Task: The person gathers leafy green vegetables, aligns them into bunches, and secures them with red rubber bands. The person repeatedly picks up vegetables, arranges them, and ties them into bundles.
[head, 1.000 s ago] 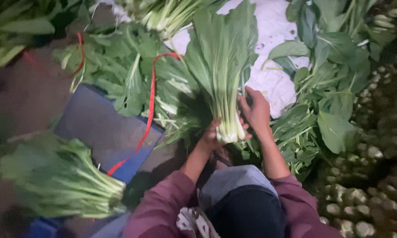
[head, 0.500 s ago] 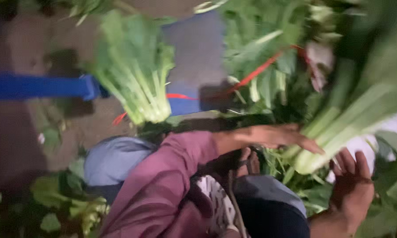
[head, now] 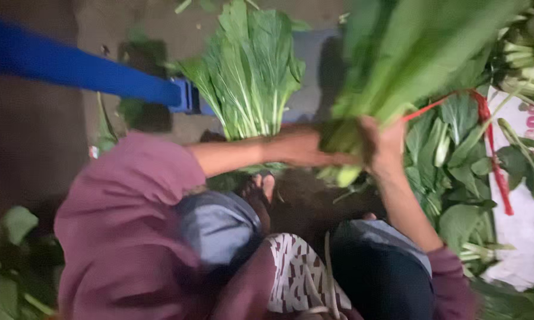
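Both hands [head: 350, 151] gripping leafy bunch [head: 409, 59] — blurred

Glossy smooth leaf bunch [head: 409, 65], matt cloth sleeve [head: 130, 207], shiny red plastic strap [head: 492, 148].

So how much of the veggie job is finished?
One leafy bunch already lies apart on the blue crate. Both hands, left hand and right hand, grip another bunch of greens. A pile of loose greens with a red string waits beside them.
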